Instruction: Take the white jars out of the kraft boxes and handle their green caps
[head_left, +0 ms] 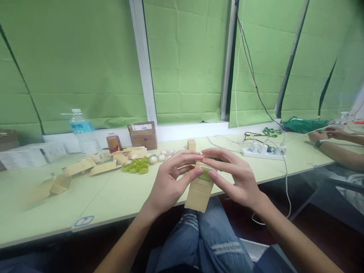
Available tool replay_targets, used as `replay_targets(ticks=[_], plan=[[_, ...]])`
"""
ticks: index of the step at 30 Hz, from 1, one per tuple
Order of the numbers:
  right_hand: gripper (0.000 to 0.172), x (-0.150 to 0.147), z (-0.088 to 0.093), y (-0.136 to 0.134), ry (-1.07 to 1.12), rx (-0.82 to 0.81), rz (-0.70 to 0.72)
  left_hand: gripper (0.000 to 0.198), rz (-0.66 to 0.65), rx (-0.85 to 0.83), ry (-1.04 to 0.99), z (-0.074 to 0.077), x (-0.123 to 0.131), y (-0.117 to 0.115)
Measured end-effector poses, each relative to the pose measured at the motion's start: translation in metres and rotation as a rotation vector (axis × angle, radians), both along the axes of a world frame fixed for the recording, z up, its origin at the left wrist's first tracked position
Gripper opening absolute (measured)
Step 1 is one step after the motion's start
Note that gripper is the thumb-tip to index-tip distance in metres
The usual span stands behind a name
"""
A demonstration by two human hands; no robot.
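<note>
Between both hands is a small tan cardboard box (199, 195) with a green patch on its front, held over my lap at the table's front edge. My left hand (173, 180) grips its left side, thumb on the front and fingers curled over the top. On the right side, my right hand (237, 180) holds it the same way, thumb near the green patch. The fingertips of both hands meet at the box's upper end and hide it. The box's lower end tilts toward me.
On the table (113, 197) are green ring-shaped pieces (139, 165), flattened tan boxes (79, 167), a water bottle (82, 131), an amber bottle (113, 143), a brown carton (143, 135), a small box (191, 144) and a power strip (263, 151). Another person's hands (321, 136) are at right.
</note>
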State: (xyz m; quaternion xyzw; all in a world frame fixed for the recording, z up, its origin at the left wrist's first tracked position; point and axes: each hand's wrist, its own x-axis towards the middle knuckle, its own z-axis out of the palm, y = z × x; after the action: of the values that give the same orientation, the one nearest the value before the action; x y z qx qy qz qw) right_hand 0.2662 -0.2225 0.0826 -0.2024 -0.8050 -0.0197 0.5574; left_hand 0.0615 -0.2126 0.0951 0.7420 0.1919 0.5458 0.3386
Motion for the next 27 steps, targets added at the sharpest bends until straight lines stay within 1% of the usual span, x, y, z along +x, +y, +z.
replay_targets(ticks=[3, 4, 5, 7, 8, 9, 10, 11, 12, 13, 15, 17, 20, 22, 24, 25, 27], plan=[[0.037, 0.005, -0.002, 0.007, -0.073, -0.08, 0.02, 0.025, 0.035, -0.109, 0.016, 0.003, -0.002, 0.005], [0.041, 0.006, -0.005, 0.011, -0.08, -0.128, 0.034, 0.027, 0.065, -0.154, 0.022, 0.003, -0.003, 0.009], [0.049, 0.006, -0.007, 0.014, -0.077, -0.174, 0.061, 0.029, 0.102, -0.204, 0.028, 0.003, -0.005, 0.014], [0.076, 0.004, -0.015, 0.022, -0.07, -0.237, 0.126, 0.032, 0.17, -0.31, 0.042, 0.001, -0.01, 0.027], [0.089, 0.002, -0.019, 0.026, -0.084, -0.255, 0.136, 0.034, 0.193, -0.362, 0.057, -0.002, -0.012, 0.035], [0.095, -0.001, -0.023, 0.03, -0.104, -0.271, 0.127, 0.036, 0.204, -0.412, 0.079, -0.005, -0.014, 0.042], [0.093, -0.005, -0.028, 0.034, -0.123, -0.286, 0.109, 0.038, 0.204, -0.456, 0.106, -0.009, -0.015, 0.049], [0.085, -0.009, -0.033, 0.038, -0.131, -0.307, 0.085, 0.041, 0.195, -0.491, 0.139, -0.013, -0.015, 0.055], [0.072, -0.014, -0.038, 0.042, -0.118, -0.338, 0.072, 0.044, 0.182, -0.519, 0.174, -0.018, -0.015, 0.06], [0.061, -0.018, -0.043, 0.047, -0.084, -0.379, 0.073, 0.048, 0.171, -0.543, 0.213, -0.022, -0.014, 0.064], [0.048, -0.025, -0.054, 0.058, 0.028, -0.488, 0.074, 0.058, 0.176, -0.59, 0.281, -0.029, -0.012, 0.068], [0.044, -0.03, -0.066, 0.07, 0.13, -0.593, 0.045, 0.068, 0.214, -0.614, 0.327, -0.034, -0.012, 0.07], [0.049, -0.035, -0.077, 0.083, 0.137, -0.702, -0.012, 0.076, 0.252, -0.554, 0.387, -0.037, -0.017, 0.07], [0.046, -0.04, -0.079, 0.088, 0.119, -0.737, -0.027, 0.075, 0.272, -0.47, 0.45, -0.036, -0.024, 0.069], [0.039, -0.047, -0.075, 0.089, 0.133, -0.787, -0.002, 0.075, 0.272, -0.387, 0.544, -0.032, -0.033, 0.068], [0.037, -0.051, -0.071, 0.089, 0.147, -0.835, 0.032, 0.076, 0.247, -0.352, 0.595, -0.03, -0.038, 0.068], [0.039, -0.06, -0.06, 0.089, 0.17, -0.956, 0.125, 0.084, 0.159, -0.299, 0.683, -0.023, -0.047, 0.068]])
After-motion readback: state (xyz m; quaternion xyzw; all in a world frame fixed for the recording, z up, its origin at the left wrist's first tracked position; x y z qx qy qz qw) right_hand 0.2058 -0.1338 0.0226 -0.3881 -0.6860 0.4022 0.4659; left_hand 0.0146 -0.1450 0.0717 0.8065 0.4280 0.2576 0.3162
